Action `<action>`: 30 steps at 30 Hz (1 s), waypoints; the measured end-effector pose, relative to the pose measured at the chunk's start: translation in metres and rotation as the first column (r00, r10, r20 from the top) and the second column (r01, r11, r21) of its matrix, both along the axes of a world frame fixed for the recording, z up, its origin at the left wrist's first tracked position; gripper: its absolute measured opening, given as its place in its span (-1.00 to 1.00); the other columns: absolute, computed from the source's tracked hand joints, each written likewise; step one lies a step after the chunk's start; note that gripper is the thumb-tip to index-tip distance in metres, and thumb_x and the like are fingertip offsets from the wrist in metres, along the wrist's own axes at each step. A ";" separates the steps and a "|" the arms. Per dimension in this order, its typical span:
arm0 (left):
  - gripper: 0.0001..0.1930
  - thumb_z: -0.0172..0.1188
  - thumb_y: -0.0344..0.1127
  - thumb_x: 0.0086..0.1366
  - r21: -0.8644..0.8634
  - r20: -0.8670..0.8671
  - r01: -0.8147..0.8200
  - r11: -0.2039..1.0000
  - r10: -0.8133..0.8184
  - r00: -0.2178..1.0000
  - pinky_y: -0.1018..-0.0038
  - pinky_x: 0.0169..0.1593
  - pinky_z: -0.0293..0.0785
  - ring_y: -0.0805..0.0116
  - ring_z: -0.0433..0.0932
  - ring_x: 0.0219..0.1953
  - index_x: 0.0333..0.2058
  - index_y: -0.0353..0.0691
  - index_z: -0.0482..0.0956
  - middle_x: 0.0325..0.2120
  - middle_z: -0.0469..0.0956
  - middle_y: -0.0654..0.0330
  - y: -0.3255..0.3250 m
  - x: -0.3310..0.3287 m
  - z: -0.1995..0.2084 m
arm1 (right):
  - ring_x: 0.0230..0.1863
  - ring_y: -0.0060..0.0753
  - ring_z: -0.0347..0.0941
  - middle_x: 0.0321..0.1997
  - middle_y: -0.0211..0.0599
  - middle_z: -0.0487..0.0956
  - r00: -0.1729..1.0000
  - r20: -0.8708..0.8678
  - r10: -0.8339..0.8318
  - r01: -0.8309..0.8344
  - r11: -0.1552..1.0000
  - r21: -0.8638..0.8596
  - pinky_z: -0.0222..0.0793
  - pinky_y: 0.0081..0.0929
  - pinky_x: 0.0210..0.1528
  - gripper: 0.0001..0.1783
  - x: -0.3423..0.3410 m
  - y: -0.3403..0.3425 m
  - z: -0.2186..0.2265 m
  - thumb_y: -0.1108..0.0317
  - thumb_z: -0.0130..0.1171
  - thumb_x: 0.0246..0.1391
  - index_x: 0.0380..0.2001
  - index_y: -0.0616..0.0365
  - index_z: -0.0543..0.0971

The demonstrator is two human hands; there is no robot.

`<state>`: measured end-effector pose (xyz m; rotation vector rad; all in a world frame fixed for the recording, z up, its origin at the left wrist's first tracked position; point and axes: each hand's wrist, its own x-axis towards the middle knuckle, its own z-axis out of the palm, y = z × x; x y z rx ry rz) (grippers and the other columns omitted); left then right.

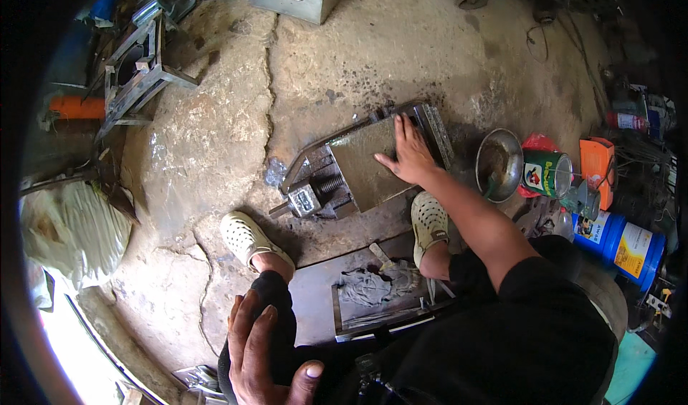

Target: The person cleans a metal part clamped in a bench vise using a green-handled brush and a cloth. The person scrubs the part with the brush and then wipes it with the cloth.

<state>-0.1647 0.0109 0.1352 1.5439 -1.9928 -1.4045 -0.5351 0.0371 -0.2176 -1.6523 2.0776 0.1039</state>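
A heavy machine vise point(331, 184) lies on the floor between my feet, its screw end toward the left. A flat, dull grey-brown metal plate point(364, 167) covers its middle. My right hand point(414, 153) rests on the plate's right part with the fingers stretched out and the thumb apart, gripping nothing. Near my left knee, my left hand point(259, 358) is held with its fingers and thumb apart and nothing in it. Whether it touches the leg I cannot tell.
Near my right foot stand a metal bowl point(499, 163), a green can point(547, 174) and blue buckets point(618, 246). A tray point(337, 312) with grey rags and thin rods sits before me. A metal frame point(136, 75) is at far left, a metal box point(290, 0) ahead. Cracks run across the floor.
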 end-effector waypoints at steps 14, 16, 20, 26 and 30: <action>-0.25 0.23 0.14 0.32 -0.038 0.065 0.012 0.999 -0.009 0.998 0.05 0.31 0.26 -0.19 0.30 0.31 0.22 -0.42 0.39 0.25 0.32 -0.29 0.000 0.008 0.002 | 0.56 0.33 -0.26 0.54 0.34 -0.17 0.981 -0.145 0.129 -0.147 0.982 -0.119 -0.31 0.04 0.56 0.19 0.018 -0.029 0.019 -0.40 -0.03 0.19 0.43 0.49 -0.08; -0.24 0.23 0.15 0.32 -0.020 0.065 -0.023 1.000 0.024 0.998 0.03 0.32 0.25 -0.20 0.30 0.31 0.23 -0.42 0.38 0.25 0.31 -0.30 0.000 0.010 0.002 | 0.57 0.32 -0.29 0.55 0.34 -0.18 0.925 -0.248 0.289 -0.273 0.957 0.096 -0.35 0.09 0.56 0.22 0.029 -0.008 0.021 -0.46 -0.07 0.17 0.43 0.50 -0.08; -0.23 0.23 0.16 0.32 -0.026 0.082 0.054 0.998 -0.052 0.995 0.02 0.32 0.25 -0.22 0.30 0.30 0.23 -0.42 0.37 0.26 0.29 -0.30 0.000 0.013 0.002 | 0.58 0.24 -0.29 0.55 0.29 -0.13 0.943 -0.141 0.300 -0.279 0.948 0.150 -0.39 0.05 0.57 0.23 0.040 0.005 0.016 -0.50 -0.10 0.14 0.42 0.48 -0.02; -0.22 0.23 0.17 0.31 -0.033 0.095 0.035 0.999 -0.032 0.995 0.01 0.33 0.23 -0.23 0.29 0.31 0.24 -0.41 0.37 0.26 0.29 -0.30 0.000 0.018 0.003 | 0.58 0.22 -0.26 0.56 0.28 -0.15 0.963 -0.126 0.238 -0.254 0.957 -0.138 -0.33 0.01 0.57 0.16 0.053 -0.010 0.006 -0.43 -0.10 0.20 0.43 0.44 -0.01; -0.23 0.24 0.16 0.31 -0.003 0.039 -0.016 1.000 0.016 0.999 0.01 0.32 0.24 -0.23 0.30 0.30 0.24 -0.40 0.37 0.26 0.30 -0.30 0.003 0.022 0.004 | 0.59 0.24 -0.31 0.56 0.28 -0.16 0.921 -0.004 0.389 -0.374 0.887 0.270 -0.37 0.04 0.57 0.18 0.057 0.010 0.024 -0.45 -0.13 0.20 0.44 0.45 -0.03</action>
